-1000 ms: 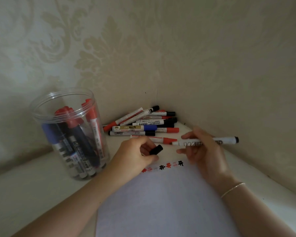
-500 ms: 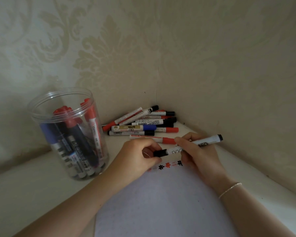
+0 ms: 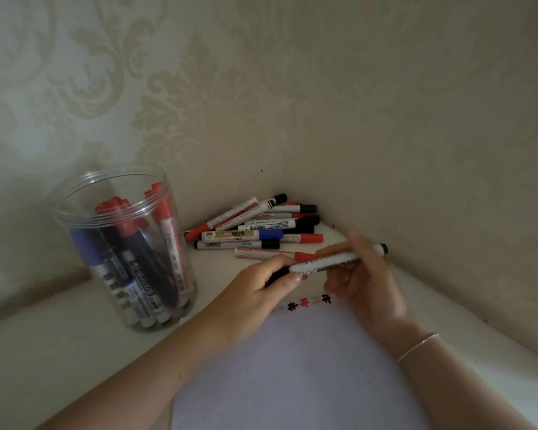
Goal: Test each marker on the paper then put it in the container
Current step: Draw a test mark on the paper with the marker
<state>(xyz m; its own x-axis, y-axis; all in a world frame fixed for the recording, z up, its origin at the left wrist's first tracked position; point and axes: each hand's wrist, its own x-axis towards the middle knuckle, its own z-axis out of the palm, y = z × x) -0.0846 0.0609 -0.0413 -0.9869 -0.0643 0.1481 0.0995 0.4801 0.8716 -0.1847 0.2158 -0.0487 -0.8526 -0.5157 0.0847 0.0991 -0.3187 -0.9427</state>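
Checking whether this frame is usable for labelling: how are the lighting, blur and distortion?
Head view: dim, flat light, no glare except faint highlights on the container rim; right hand slightly motion-blurred, marker print unreadable; wide-angle lens bends the table edges; paper marks fairly sharp.

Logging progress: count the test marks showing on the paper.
4, in a row at the white paper sheet's far edge: left black mark, bright red mark, faint red mark, right black mark. The left hand may hide more.
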